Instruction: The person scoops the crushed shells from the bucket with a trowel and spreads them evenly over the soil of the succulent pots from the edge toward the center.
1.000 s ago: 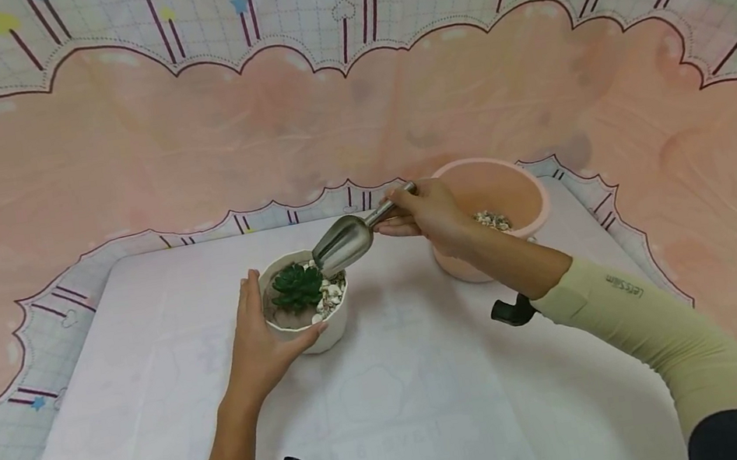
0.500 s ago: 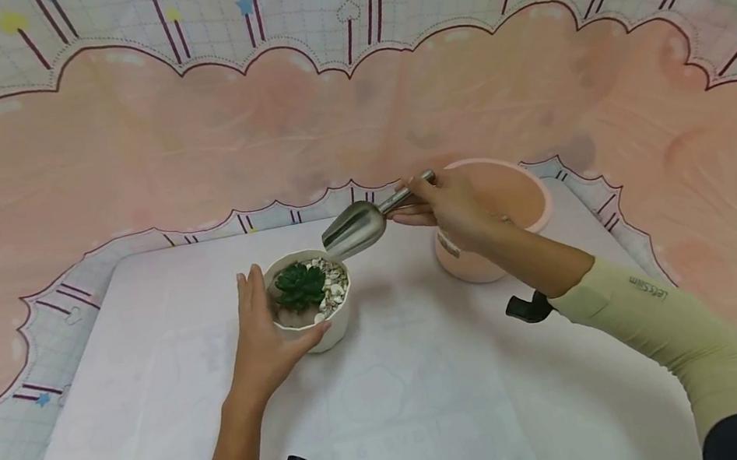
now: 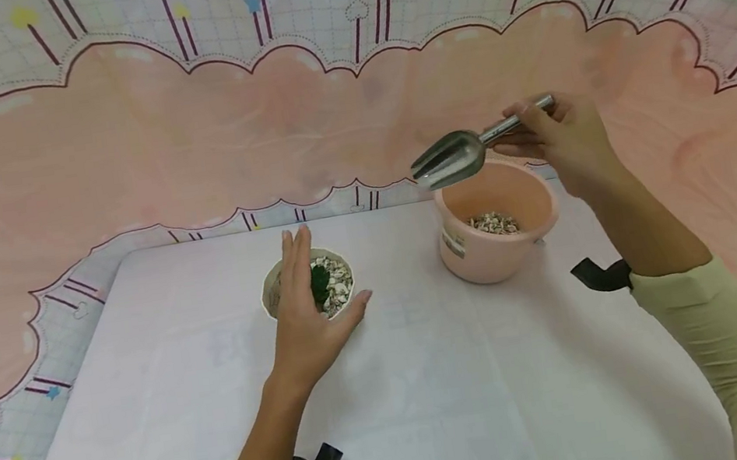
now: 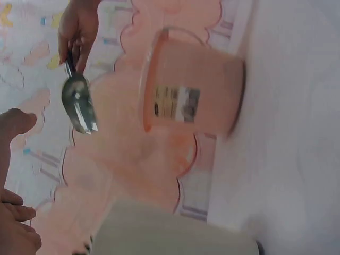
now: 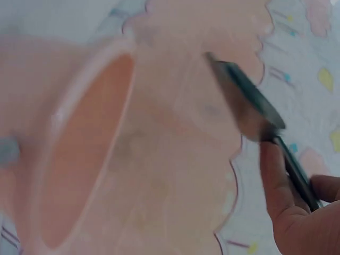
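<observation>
My right hand (image 3: pixel 571 138) grips the handle of a metal scoop (image 3: pixel 450 159), held up over the left side of the pink bucket's rim. In the right wrist view, thumb and fingers pinch the handle below the tilted scoop (image 5: pixel 247 98). My left hand (image 3: pixel 300 326) hovers over the white pot (image 3: pixel 267 290) with fingers extended and thumb spread. The left wrist view shows these fingers apart from the pot's wall (image 4: pixel 170 228). A green succulent (image 3: pixel 320 282) stands in the pot, partly hidden by my hand, with whitish pebbles (image 3: pixel 340 281) to its right.
The pink bucket (image 3: pixel 486 264) stands at the back right of the white-covered table (image 3: pixel 418 380), with pebbles (image 3: pixel 493 223) at its bottom. A patterned pink cloth (image 3: pixel 256 136) hangs behind the table. Black mounts (image 3: pixel 604 275) sit on both wrists.
The scoop has moved right and up, away from the white pot to the bucket. My left hand has let go of the pot's side and risen above it, shifting right.
</observation>
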A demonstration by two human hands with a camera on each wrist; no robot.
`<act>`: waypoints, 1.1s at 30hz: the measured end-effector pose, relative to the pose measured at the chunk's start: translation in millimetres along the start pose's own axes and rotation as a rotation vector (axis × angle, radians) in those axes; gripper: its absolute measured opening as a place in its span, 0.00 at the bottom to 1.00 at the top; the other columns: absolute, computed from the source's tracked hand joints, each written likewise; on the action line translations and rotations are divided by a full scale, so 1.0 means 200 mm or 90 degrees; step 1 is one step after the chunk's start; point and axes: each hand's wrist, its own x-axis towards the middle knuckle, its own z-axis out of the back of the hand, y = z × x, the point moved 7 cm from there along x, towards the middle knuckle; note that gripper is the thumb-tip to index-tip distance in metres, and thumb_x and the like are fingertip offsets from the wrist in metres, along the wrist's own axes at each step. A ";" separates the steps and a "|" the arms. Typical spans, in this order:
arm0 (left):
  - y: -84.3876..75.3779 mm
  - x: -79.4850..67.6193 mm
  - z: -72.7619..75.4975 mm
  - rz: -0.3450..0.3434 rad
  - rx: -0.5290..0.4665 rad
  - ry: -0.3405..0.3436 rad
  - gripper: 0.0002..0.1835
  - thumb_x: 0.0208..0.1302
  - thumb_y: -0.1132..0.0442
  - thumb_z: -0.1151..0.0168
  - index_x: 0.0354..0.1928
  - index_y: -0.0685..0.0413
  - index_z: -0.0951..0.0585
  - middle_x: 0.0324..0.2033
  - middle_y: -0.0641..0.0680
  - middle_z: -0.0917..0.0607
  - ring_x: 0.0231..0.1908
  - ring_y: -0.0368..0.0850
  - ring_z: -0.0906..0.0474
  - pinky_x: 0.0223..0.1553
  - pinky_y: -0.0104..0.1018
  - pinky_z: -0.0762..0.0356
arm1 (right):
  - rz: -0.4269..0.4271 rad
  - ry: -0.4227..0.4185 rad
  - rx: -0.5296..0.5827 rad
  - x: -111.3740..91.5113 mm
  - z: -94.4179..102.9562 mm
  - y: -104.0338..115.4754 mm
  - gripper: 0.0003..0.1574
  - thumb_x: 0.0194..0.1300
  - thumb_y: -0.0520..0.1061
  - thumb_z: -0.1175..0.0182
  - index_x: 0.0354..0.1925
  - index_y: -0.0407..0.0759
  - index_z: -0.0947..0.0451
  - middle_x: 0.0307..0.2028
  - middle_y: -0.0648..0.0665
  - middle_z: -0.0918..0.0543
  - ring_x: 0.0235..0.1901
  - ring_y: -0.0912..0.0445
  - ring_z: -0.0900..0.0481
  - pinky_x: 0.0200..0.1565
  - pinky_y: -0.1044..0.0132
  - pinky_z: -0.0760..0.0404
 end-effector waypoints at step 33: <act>-0.03 0.35 -0.99 0.138 -0.009 0.207 0.68 0.59 0.40 0.21 0.84 0.62 0.56 0.83 0.61 0.53 0.82 0.57 0.61 0.72 0.56 0.36 | -0.047 0.421 -0.734 0.30 -0.14 -0.53 0.11 0.81 0.39 0.44 0.52 0.32 0.18 0.44 0.36 0.15 0.44 0.43 0.17 0.48 0.48 0.19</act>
